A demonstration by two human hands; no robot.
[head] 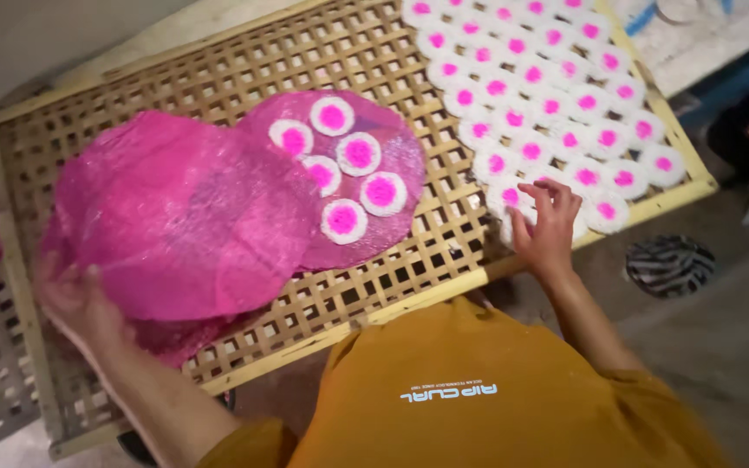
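Right hand [549,227]: fingers spread, tips pressing a white disc with pink centre at the near edge of the laid-out rows [548,104]
Left hand [75,299]: gripping the near-left edge of a stack of pink round sheets [175,225], fingers curled under; grip detail blurred
Discs awaiting: six white-and-pink discs [344,165] lie on the second pink sheet [374,173], apart from the rows
Support: slatted wooden lattice tray [244,61]
Progress (judged): right part of tray filled in tight rows; middle and left lattice bare; six discs left to place
Periphery: striped object [669,264] on the floor, right
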